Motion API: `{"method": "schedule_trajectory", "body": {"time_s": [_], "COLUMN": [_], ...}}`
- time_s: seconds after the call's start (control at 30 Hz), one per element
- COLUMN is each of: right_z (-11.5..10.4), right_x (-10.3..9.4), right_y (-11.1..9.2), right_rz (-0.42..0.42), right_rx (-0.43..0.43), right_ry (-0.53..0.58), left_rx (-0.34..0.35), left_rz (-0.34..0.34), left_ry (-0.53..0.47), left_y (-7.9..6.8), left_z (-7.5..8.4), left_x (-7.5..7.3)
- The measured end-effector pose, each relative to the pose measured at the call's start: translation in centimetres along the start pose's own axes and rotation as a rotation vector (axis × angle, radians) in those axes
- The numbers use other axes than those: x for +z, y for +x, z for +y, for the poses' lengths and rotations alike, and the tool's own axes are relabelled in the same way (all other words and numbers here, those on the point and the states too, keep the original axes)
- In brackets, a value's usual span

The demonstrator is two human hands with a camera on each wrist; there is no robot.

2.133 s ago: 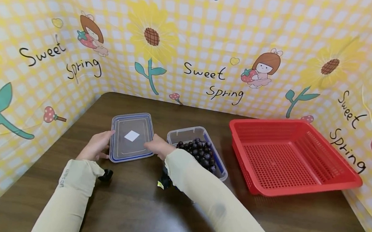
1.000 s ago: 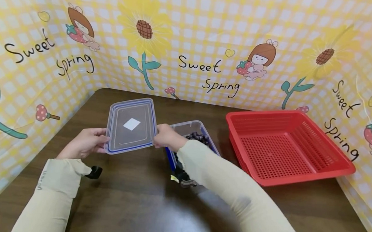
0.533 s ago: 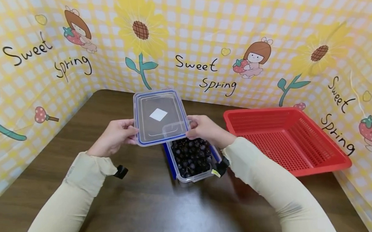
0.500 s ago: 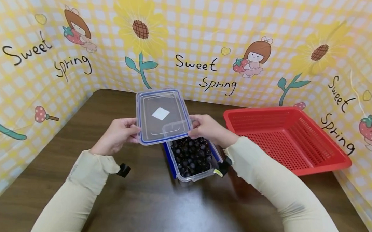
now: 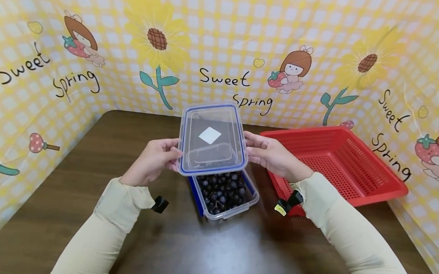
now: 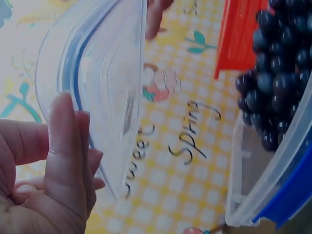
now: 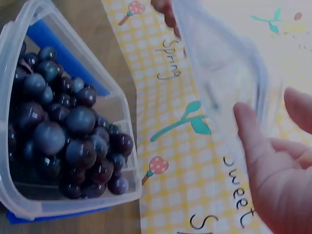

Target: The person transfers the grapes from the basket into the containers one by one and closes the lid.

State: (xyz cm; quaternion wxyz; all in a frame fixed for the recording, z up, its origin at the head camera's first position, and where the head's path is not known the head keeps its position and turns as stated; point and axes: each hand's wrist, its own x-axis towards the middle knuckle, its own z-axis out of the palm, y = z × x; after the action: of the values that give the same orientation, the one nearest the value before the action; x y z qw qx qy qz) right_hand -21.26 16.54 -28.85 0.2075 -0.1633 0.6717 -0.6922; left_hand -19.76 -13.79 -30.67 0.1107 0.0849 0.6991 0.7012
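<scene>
A clear plastic lid (image 5: pixel 222 117) with a blue seal and a white diamond sticker is held up between my two hands, tilted. My left hand (image 5: pixel 144 163) pinches its left edge between thumb and fingers. On the opposite edge, the thumb and fingers of my right hand (image 5: pixel 278 157) hold it too. Below and partly behind the lid stands a clear food container (image 5: pixel 227 213) with blue side clips, its far part seen through the lid. Dark grapes (image 5: pixel 221 195) fill much of it. Both wrist views show the lid raised apart from the container's rim.
A red perforated plastic basket (image 5: pixel 370 195) stands right of the container, its left part behind my right hand and wrist. Brown wooden table (image 5: pixel 165 251) lies underneath. A yellow checked cloth (image 5: pixel 223 40) with printed figures hangs around the back and sides.
Both hands have lifted the lid off the table and carried it right, from left of the container to above its far part. The right arm has swung right, uncovering the grapes.
</scene>
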Motion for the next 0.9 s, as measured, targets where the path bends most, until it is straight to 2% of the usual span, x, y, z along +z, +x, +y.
{"method": "schedule_trajectory", "body": {"time_s": [0.07, 0.13, 0.17, 0.3, 0.37, 0.4, 0.5, 0.63, 0.7, 0.77, 0.83, 0.9], "right_z": [0.2, 0.4, 0.5, 0.7, 0.9, 1.0, 1.6, 2.3, 2.3, 2.2, 2.1, 1.9], "right_x": [-0.2, -0.4, -0.5, -0.8, -0.8, -0.8, -0.7, -0.6, -0.5, -0.4, -0.3, -0.1], "right_y": [0.0, 0.3, 0.5, 1.3, 1.5, 1.5, 1.3, 1.2, 1.2, 1.2, 1.1, 1.1], "right_rz": [0.023, 0.078, 0.115, 0.285, 0.365, 0.404, 0.459, 0.495, 0.515, 0.54, 0.56, 0.573], "right_rx": [-0.014, -0.021, -0.026, -0.081, -0.139, -0.18, -0.405, -0.798, -0.928, -0.976, -0.974, -0.957], "right_ry": [-0.001, -0.08, -0.157, -0.658, -0.871, -0.943, -1.028, -1.109, -1.126, -1.109, -1.069, -1.008], "left_rx": [0.001, 0.005, 0.008, 0.021, 0.026, 0.022, -0.007, -0.035, -0.034, -0.021, 0.006, 0.068], "left_rz": [-0.034, -0.067, -0.083, -0.153, -0.18, -0.185, -0.174, -0.127, -0.089, -0.04, 0.003, 0.027], "left_ry": [0.01, 0.028, 0.037, 0.076, 0.093, 0.103, 0.105, 0.07, 0.04, -0.017, -0.106, -0.196], "left_y": [-0.8, -1.4, -1.7, -2.5, -2.7, -2.8, -2.9, -3.0, -3.1, -3.2, -3.4, -3.6], "left_z": [0.2, 0.4, 0.5, 0.7, 0.7, 0.6, 0.5, 0.6, 0.8, 1.0, 1.1, 1.2], "left_x": [0.2, 0.4, 0.6, 1.0, 1.1, 1.0, 0.8, 0.2, 0.1, -0.1, -0.2, -0.2]}}
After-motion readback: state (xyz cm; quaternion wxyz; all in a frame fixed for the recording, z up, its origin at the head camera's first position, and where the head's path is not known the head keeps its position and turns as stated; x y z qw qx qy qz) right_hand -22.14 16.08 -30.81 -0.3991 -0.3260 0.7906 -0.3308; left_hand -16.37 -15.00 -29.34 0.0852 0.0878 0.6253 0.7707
